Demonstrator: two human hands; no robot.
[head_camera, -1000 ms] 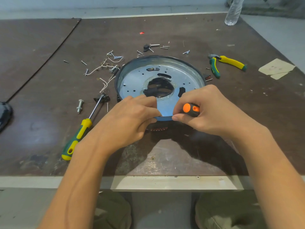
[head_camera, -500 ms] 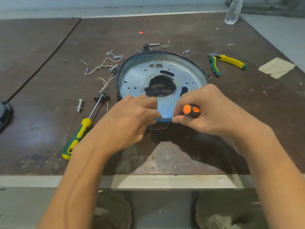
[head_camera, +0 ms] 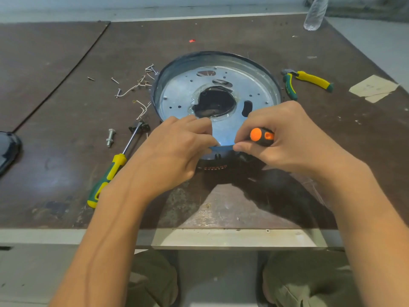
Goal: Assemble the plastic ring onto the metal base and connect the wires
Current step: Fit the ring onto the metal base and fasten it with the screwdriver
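**Both hands at the near edge of the metal base**

The round metal base [head_camera: 177, 94] lies on the brown worktop [head_camera: 66, 134], open face up, with a ragged central hole and a dark ring [head_camera: 212, 54] round its rim. Whether that ring is fully seated cannot be made out.

At the near edge of the base, the left hand [head_camera: 177, 149] curls its fingers over the plate. Its grip pinches the lip, thumb tip against the edge. The right hand [head_camera: 285, 138] is just beside it, its grip closed round an orange-and-black screwdriver handle [head_camera: 262, 136]. The shaft and tip are hidden under the fingers. Only a short stretch of the lip shows between the two hands.

Under the near edge of the base sits a dark part with red lettering [head_camera: 215, 167], mostly covered and too small to read.

Left of the base lie loose wires [head_camera: 141, 85] mixed with small screws, a bolt [head_camera: 110, 137] and a green-and-yellow screwdriver [head_camera: 110, 173]. The tip of that screwdriver rests on a small black piece [head_camera: 139, 127].

Right of the base lie green-and-yellow pliers [head_camera: 307, 82] and, farther out, paper scraps [head_camera: 374, 88].

Beyond the base to the right, a clear plastic bottle [head_camera: 315, 12] is cut off by the top of the view. Far left of the base, a dark rounded object [head_camera: 8, 149] is cut off by the edge of the view and cannot be identified.
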